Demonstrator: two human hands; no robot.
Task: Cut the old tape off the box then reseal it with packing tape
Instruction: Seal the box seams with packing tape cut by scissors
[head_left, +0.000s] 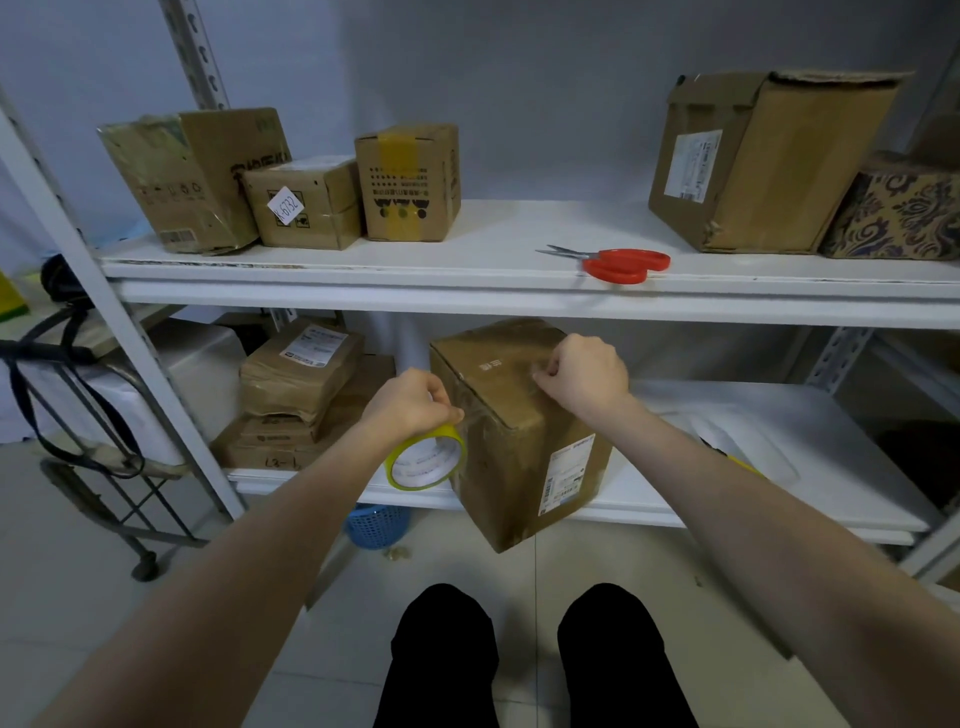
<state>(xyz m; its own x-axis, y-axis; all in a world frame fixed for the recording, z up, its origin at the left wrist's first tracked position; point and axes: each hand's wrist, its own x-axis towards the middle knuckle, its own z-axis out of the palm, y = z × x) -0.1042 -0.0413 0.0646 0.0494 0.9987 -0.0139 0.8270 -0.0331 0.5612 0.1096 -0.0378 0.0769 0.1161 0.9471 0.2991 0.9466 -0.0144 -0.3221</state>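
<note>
Bare forearms reach from the bottom of the view towards the box (519, 447), which sits tilted on the lower shelf (831, 431) with one corner jutting past the front edge. That probably brings its top face up within reach. The left hand (413, 402) curls its fingers round the roll (426, 462), a yellow-edged ring with a white core, held against the box's left edge so tape can feed straight across the top. The right hand (584, 371) has its fingers curled and seems to pinch the tape end (536, 378) against the top face, though the glossy clear film is hard to make out. The cardboard is brown, creased and scuffed, with a printed label on its side. Red-handled scissors (618, 264) lie on the upper shelf (493, 234), so the cutting seems done.
</note>
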